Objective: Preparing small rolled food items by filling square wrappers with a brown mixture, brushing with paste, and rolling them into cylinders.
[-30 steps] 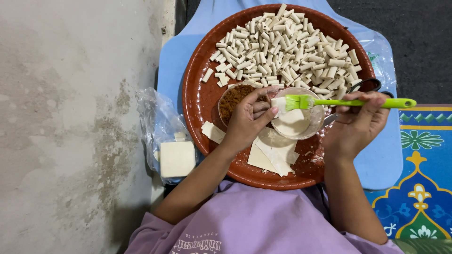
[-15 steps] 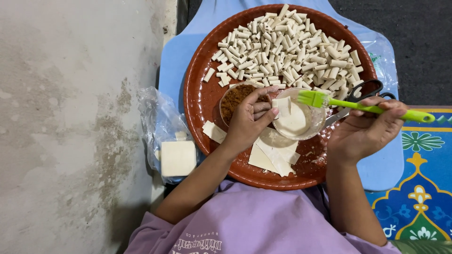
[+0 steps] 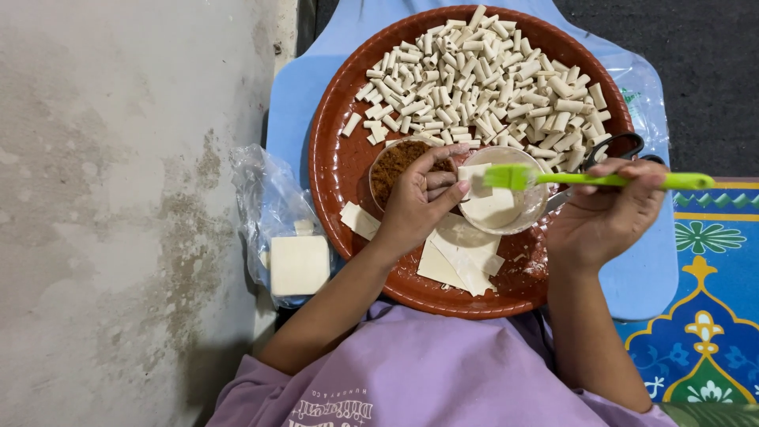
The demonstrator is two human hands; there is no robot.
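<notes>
Fingers [image 3: 443,183] of left hand [image 3: 417,207] pinched a small pale wrapper square [image 3: 474,175], holding it over the clear bowl [image 3: 498,207] w/ whitish paste. Right hand [image 3: 605,217] had its fingers curled tight round the handle of a green brush [image 3: 585,179]; bristles touched the wrapper's right edge.

Just left of that bowl, partly under the left hand, sat a bowl of brown filling [image 3: 395,162]. Flat wrapper sheets [image 3: 458,257] lay below the bowls, one more piece [image 3: 360,220] by the left wrist. Upper half of the round brown tray [image 3: 336,170] was heaped w/ rolled pastry sticks [image 3: 482,79]. Black scissors [image 3: 613,150] lay at tray's right rim, behind the brush.

Tray sat on a light-blue board [image 3: 648,273]. Left of it, a plastic bag w/ a stack of square wrappers [image 3: 299,265] on the grey floor [image 3: 118,213]. Patterned blue mat [image 3: 711,292] at right.
</notes>
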